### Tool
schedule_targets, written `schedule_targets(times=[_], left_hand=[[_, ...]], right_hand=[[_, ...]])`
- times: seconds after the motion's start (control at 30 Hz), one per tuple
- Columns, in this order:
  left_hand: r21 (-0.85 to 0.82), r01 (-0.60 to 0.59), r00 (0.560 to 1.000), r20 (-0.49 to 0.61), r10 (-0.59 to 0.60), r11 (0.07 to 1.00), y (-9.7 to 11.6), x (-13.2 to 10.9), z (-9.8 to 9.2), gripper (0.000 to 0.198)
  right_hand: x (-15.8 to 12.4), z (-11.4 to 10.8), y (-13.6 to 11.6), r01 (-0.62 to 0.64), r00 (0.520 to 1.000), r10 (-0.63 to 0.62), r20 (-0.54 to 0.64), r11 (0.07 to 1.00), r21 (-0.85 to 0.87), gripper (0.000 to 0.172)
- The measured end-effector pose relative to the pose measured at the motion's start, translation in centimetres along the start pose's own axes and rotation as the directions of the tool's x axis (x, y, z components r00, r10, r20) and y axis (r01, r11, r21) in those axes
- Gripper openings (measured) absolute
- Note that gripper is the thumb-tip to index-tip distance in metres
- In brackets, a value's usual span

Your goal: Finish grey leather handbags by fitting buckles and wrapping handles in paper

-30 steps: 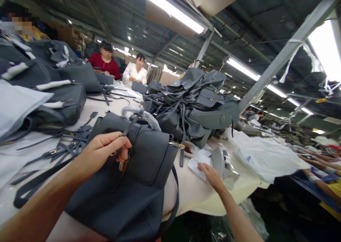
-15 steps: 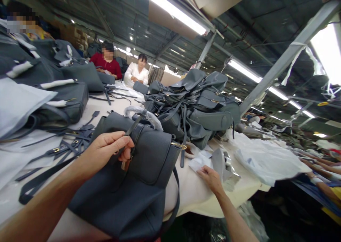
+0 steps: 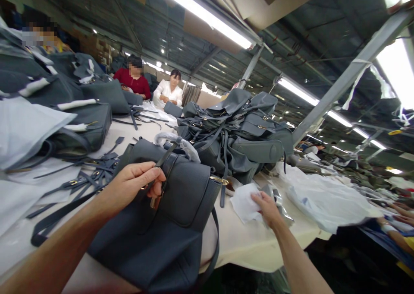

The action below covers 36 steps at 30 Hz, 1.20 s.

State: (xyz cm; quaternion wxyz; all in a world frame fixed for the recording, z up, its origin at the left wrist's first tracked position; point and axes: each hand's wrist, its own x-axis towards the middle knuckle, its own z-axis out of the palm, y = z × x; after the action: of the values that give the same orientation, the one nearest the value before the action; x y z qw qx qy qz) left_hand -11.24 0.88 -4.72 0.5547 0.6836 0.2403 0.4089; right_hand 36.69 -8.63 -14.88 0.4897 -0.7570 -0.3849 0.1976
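Note:
A dark blue-grey backpack lies in front of me on the table, its flap facing up and a gold zipper end showing at its right side. My left hand is closed on a narrow strap at the flap, near a small brownish tag. To the right of the bag, my right hand pinches a white paper sheet just above the table. Clear wrapping covers the bag's top handle.
Behind the backpack rises a pile of similar bags. Loose straps and more bags lie at left. White sheeting covers the table at right. Two people work across the table; other people's arms show at far right.
My right hand has lifted the white sheet, which now stands more upright. My left hand stays on the strap. The whole view has shifted slightly.

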Motion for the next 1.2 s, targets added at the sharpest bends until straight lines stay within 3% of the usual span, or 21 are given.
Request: schedule_targets(times=[0.1, 0.2, 0.33, 0.4, 0.47, 0.53, 0.6, 0.63, 0.73, 0.83, 0.97, 1.1, 1.2], left_hand=[[-0.012, 0.003, 1.000, 0.000, -0.003, 1.000, -0.2, -0.1, -0.1, 0.032], [-0.029, 0.013, 1.000, 0.013, -0.012, 1.000, -0.2, -0.3, -0.2, 0.031], [-0.086, 0.015, 1.000, 0.003, -0.014, 0.996, 0.0, -0.4, -0.2, 0.030], [-0.123, 0.004, 1.000, 0.001, -0.004, 0.992, 0.2, -0.4, -0.3, 0.029], [-0.148, -0.005, 1.000, 0.016, 0.007, 0.989, 0.3, -0.4, -0.4, 0.029], [-0.180, -0.001, 1.000, 0.022, 0.005, 0.984, 0.3, -0.3, -0.5, 0.031], [-0.225, 0.025, 1.000, 0.010, -0.024, 0.974, 0.4, -0.4, -0.5, 0.031], [-0.249, 0.043, 0.999, 0.003, -0.044, 0.968, 0.5, -0.5, -0.5, 0.032], [-0.310, 0.100, 0.995, 0.005, -0.104, 0.945, 1.0, -1.2, -0.6, 0.033], [-0.299, 0.141, 0.989, -0.009, -0.150, 0.944, 2.3, -2.3, -0.9, 0.035], [-0.169, 0.096, 0.984, -0.135, -0.119, 0.981, 4.9, -4.0, -1.6, 0.034], [0.003, 0.047, 0.979, -0.196, -0.046, 0.999, 6.4, -5.3, -2.0, 0.029], [0.048, 0.000, 0.977, -0.215, 0.011, 0.999, 6.2, -5.8, -1.8, 0.021]], right_hand=[[-1.0, 1.7, -0.2, -0.074, 0.991, 0.063, 0.117, 0.993, 0.094, 0.028], [-2.1, 2.8, -0.8, -0.094, 0.989, 0.067, 0.130, 0.973, 0.210, 0.031], [-4.1, 1.4, -3.2, -0.106, 0.981, 0.050, 0.186, 0.946, 0.306, 0.036], [-5.7, 0.1, -5.3, -0.129, 0.958, 0.036, 0.284, 0.940, 0.315, 0.040], [-7.9, -0.6, -8.1, -0.161, 0.887, -0.004, 0.463, 0.935, 0.316, 0.037], [-10.6, -0.1, -11.3, -0.158, 0.764, -0.109, 0.636, 0.924, 0.347, 0.030], [-13.4, 1.9, -14.5, -0.103, 0.641, -0.175, 0.747, 0.945, 0.310, 0.031], [-14.7, 3.4, -16.1, -0.083, 0.602, -0.170, 0.780, 0.958, 0.273, 0.033], [-18.1, 8.4, -19.8, -0.080, 0.565, -0.143, 0.812, 0.971, 0.227, 0.034], [-20.2, 13.0, -21.9, -0.061, 0.569, -0.162, 0.806, 0.969, 0.238, 0.036], [-21.4, 17.3, -23.3, 0.199, 0.668, -0.315, 0.674, 0.949, 0.246, 0.032], [-21.3, 19.5, -23.9, 0.273, 0.709, -0.415, 0.570, 0.907, 0.321, 0.032], [-20.4, 20.1, -24.0, 0.281, 0.779, -0.422, 0.463, 0.896, 0.344, 0.040]])
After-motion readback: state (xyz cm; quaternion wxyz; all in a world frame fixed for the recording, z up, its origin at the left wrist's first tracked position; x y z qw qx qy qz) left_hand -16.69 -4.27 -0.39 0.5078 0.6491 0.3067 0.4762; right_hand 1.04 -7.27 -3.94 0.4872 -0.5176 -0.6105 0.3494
